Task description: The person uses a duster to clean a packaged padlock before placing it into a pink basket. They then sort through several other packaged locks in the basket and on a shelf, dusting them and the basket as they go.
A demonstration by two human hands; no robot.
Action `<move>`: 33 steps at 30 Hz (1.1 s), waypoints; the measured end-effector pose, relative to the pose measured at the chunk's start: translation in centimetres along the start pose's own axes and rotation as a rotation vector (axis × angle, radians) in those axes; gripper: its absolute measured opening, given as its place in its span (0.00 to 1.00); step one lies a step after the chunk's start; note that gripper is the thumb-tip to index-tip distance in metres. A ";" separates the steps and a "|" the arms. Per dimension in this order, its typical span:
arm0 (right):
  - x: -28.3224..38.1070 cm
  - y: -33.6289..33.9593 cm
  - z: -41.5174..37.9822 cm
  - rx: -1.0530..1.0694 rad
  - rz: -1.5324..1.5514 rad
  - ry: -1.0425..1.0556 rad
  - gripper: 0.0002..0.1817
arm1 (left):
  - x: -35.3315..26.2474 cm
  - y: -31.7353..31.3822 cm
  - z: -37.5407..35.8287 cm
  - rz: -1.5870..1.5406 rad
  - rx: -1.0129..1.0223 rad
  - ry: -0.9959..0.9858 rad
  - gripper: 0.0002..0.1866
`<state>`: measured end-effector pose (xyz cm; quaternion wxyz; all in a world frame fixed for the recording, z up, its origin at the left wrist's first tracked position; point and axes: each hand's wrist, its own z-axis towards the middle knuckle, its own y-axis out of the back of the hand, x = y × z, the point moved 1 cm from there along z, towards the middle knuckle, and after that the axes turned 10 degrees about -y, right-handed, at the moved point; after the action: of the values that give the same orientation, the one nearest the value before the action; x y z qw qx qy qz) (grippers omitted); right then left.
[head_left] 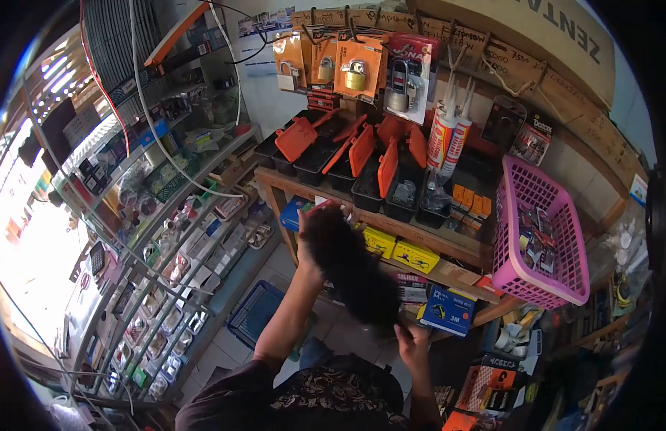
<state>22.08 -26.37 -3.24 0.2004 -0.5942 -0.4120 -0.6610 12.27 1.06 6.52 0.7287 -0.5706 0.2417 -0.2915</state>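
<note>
Obs., shop interior, standing behind the person. Left hand (pixel 309 260) raised, fingers closed round the upper end of a long black bristly brush (pixel 351 269), which hangs slantwise from 11 o'clock to 5 o'clock before the wooden shelf (pixel 419 241). Right hand (pixel 413 343) just below the brush's lower end, touching or near it; how far its fingers are open I cannot tell. At 12 o'clock: black bins with orange lids (pixel 362 154). Padlocks on cards (pixel 356 70) above them. Pink basket (pixel 541 237) at 3 o'clock.

Judgement: the brush is being handled two-handed. Best to keep the upper grip firm, steady the lower end with the right, and hold it clear of the yellow boxes (pixel 401 251) behind.
</note>
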 end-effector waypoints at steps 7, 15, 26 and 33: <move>-0.1 -0.5 0.4 -0.081 -0.006 0.155 0.10 | 0.7 -1.1 0.1 0.247 -0.039 -0.028 0.31; 2.8 -1.8 0.4 -0.114 -0.059 0.262 0.10 | 2.5 1.0 -1.3 0.373 -0.011 -0.116 0.29; 1.2 -2.2 -0.3 0.031 -0.167 0.204 0.15 | -1.0 0.4 -0.8 0.369 -0.037 -0.135 0.30; 2.9 -2.5 0.9 -0.055 -0.031 0.109 0.16 | 1.3 -2.9 -3.1 0.753 -0.286 -0.136 0.35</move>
<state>20.17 -23.58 -1.24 0.1958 -0.5563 -0.3916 -0.7063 10.70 -2.52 8.59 0.7122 -0.5557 0.4230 0.0709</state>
